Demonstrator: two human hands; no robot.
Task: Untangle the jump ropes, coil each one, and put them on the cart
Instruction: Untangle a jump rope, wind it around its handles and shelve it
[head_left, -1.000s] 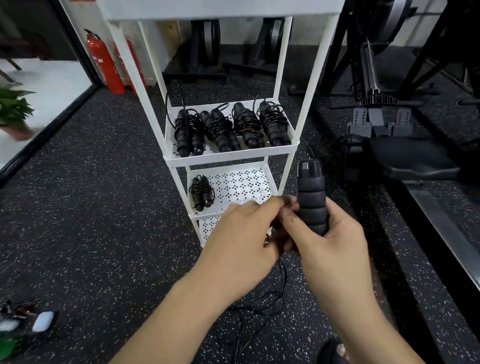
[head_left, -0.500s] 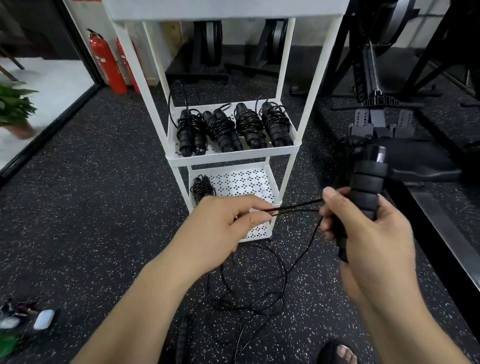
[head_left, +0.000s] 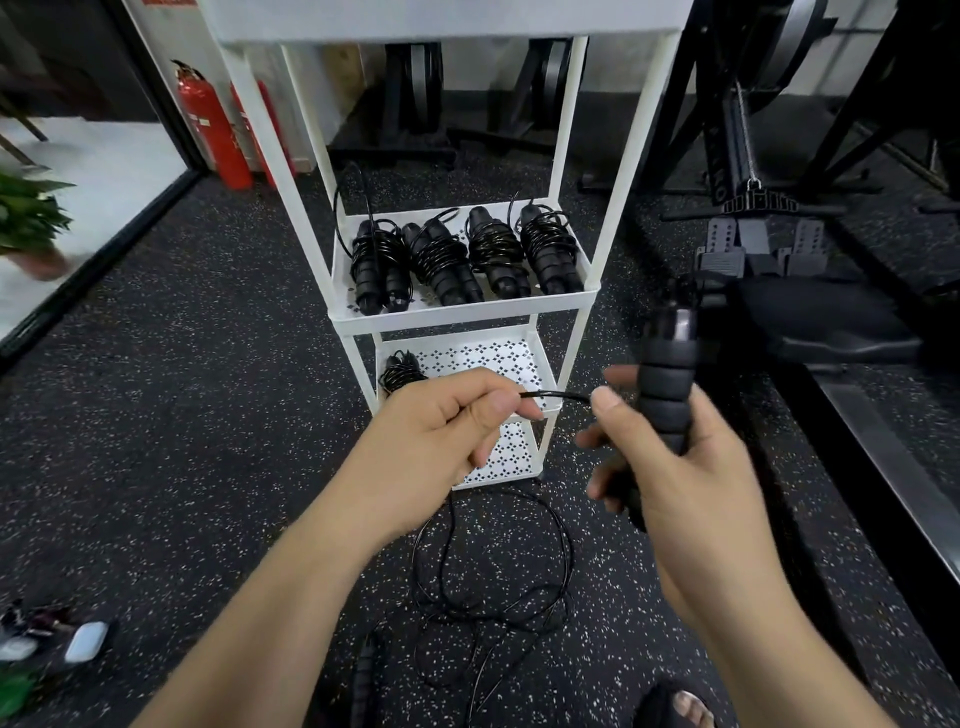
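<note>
Black speckled rubber floor (head_left: 182, 415) spreads around us, with dark gym machines behind and red fire extinguishers (head_left: 213, 130) by the wall. The white cart (head_left: 566, 306) stands straight ahead. Four wound ropes (head_left: 457, 260) lie side by side on its middle shelf and a fifth bundle (head_left: 400, 369) sits at the left of the shelf below, so we judge most of the job done.

Our right hand (head_left: 675, 467) wraps round the foam handle (head_left: 667, 384), held upright near the cart's right post; we take it as the core to wind onto. Our left hand (head_left: 447, 426) pinches the thin cord (head_left: 561, 396) between thumb and forefinger, just beside the right thumb, so a short stretch runs straight between the hands and a turn can lie tight. The slack drops into loose loops (head_left: 493, 571) on the floor below, apart from the cart. What looks like the other handle (head_left: 363, 675) lies at their near end, blurred.
</note>
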